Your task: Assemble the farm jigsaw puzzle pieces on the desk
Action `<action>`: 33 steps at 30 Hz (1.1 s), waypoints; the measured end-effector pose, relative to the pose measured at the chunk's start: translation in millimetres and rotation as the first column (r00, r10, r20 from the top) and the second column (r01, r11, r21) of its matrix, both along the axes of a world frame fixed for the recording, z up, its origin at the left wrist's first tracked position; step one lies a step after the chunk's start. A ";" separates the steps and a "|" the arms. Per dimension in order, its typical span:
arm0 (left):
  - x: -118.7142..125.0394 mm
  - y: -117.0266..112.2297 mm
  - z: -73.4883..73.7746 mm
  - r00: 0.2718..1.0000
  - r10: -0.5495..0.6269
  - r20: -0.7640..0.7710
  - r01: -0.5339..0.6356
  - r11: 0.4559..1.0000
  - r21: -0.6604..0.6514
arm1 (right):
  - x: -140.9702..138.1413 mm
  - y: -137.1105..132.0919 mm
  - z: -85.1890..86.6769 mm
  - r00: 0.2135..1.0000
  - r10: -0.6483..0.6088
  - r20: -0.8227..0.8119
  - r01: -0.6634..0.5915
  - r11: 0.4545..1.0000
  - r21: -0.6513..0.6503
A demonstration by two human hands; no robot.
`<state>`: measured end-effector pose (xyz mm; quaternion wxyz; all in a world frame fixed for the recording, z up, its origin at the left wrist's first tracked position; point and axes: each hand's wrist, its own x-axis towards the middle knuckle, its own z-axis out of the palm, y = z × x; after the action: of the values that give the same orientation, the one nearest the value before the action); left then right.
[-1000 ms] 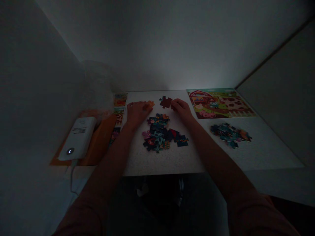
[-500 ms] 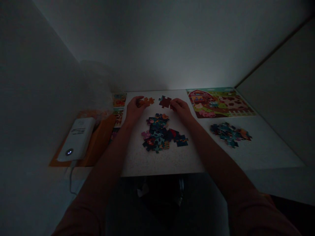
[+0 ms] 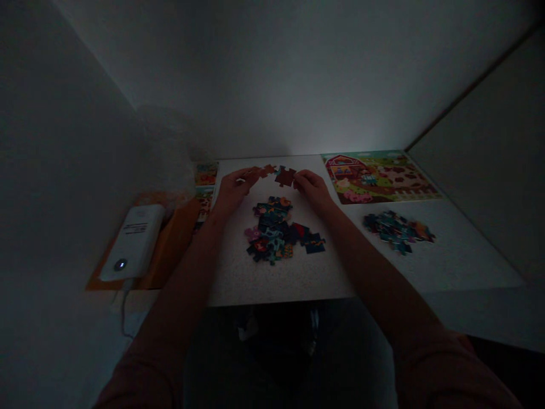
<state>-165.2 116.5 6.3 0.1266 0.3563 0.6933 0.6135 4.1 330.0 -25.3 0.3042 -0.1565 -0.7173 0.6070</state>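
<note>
At the far part of the white board [image 3: 238, 284], my left hand [image 3: 233, 190] is closed on orange jigsaw puzzle pieces [image 3: 268, 170]. My right hand [image 3: 313, 188] pinches the right edge of dark red puzzle pieces [image 3: 285, 176] with a teal corner. The orange and the red pieces lie edge to edge; whether they interlock is too dark to tell. Nearer to me, between my forearms, a heap of loose puzzle pieces [image 3: 272, 227] in dark blue, teal and pink spreads over the board.
On the right lie a farm picture [image 3: 383, 176] and a second heap of puzzle pieces [image 3: 398, 232]. To the left, a white power bank [image 3: 136, 238] with a cable rests on an orange envelope [image 3: 176, 250]. Clear plastic wrap [image 3: 166, 147] stands behind it, by the wall.
My left hand has moved the orange pieces to the right, up against the red ones, and turned over them. My right hand has stayed nearly still.
</note>
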 end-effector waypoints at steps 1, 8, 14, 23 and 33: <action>1.9 -0.6 2.4 0.999 -0.032 0.018 0.032 0.999 0.000 | -0.1 0.0 0.0 1.000 -0.003 -0.001 0.003 1.000 -0.001; 6.6 0.4 5.4 0.993 -0.109 0.044 0.107 0.993 0.040 | -1.8 0.5 -1.6 1.000 0.002 0.005 -0.002 1.000 -0.015; 5.8 -1.2 1.8 0.980 -0.199 0.030 0.199 0.980 0.020 | 1.4 -1.7 1.5 0.999 0.034 -0.012 -0.034 0.999 0.017; 8.5 3.9 1.4 0.992 -0.123 -0.022 0.124 0.992 0.040 | 2.7 -2.8 3.8 0.998 0.059 -0.006 -0.059 0.997 0.050; 4.1 5.6 -7.6 0.984 -0.169 0.060 0.160 0.979 0.125 | -2.1 -0.1 -4.6 0.997 0.059 -0.047 -0.058 0.998 0.031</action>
<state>-161.0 122.0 -1.3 0.1796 0.3976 0.6187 0.6534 2.0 329.9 -30.0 0.3057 -0.1163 -0.7229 0.6086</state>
